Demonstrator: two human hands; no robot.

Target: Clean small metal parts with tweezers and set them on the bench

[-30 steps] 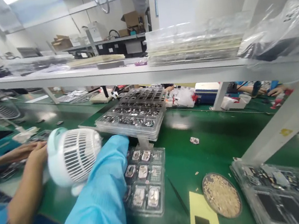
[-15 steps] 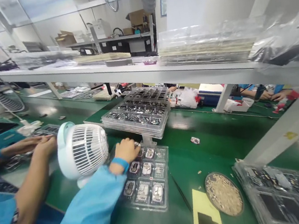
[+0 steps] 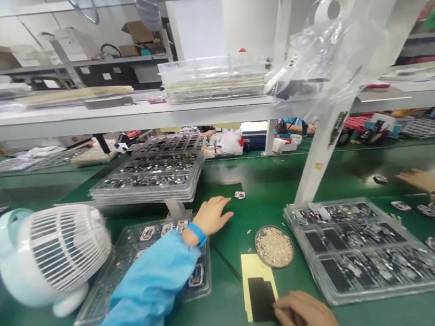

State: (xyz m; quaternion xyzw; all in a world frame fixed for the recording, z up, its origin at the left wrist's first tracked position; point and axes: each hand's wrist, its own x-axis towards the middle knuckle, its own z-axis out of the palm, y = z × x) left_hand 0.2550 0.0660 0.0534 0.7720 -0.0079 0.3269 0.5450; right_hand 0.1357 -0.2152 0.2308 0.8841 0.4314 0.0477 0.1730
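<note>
My left hand (image 3: 211, 218), in a blue sleeve and blue wristband, reaches over the green bench with its fingers stretched out and nothing in them. Just beyond its fingertips lies a small white-and-dark device part (image 3: 240, 195), apart from the hand. Beneath my left forearm is a clear compartment tray (image 3: 206, 288) holding similar parts, partly hidden by the sleeve. My right hand (image 3: 310, 317) is at the lower edge, fingers bent and pinched at the right edge of a black sheet (image 3: 261, 298) on yellow paper (image 3: 251, 263). Whatever lies between those fingertips is too small to name.
A round dish of small beige pieces (image 3: 274, 246) stands behind the paper, tweezers (image 3: 227, 263) to its left. Stacked part trays (image 3: 371, 249) lie right, others (image 3: 150, 175) at the back. A white fan (image 3: 63, 249) stands left. A co-worker's hand (image 3: 420, 180) reaches in at right.
The view has swung right. My left hand has left the tray and moved right, its fingers now extended towards the loose part. My right hand has come into view by the black sheet.
</note>
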